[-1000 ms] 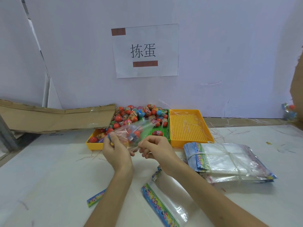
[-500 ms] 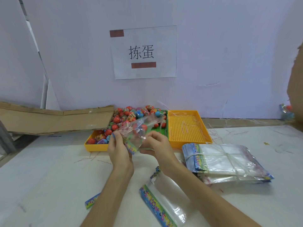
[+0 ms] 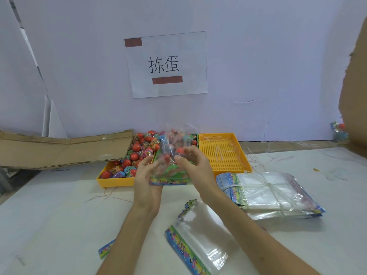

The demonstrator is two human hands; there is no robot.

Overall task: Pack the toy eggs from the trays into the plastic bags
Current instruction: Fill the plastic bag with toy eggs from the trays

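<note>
Both hands held a clear plastic bag [image 3: 172, 165] with toy eggs inside, just in front of the egg-filled yellow tray [image 3: 111, 180]. The left hand [image 3: 146, 180] and right hand [image 3: 195, 171] gripped it, fingers curled round its sides, above the table [image 3: 49, 225].

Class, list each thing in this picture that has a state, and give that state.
Left hand: grips held bag.
Right hand: grips held bag.
Held bag: lifted, eggs inside.
Left yellow tray: holds eggs.
Right yellow tray: no eggs.
Bundle of bags: tied, flat.
Loose bag: flat, empty.
</note>
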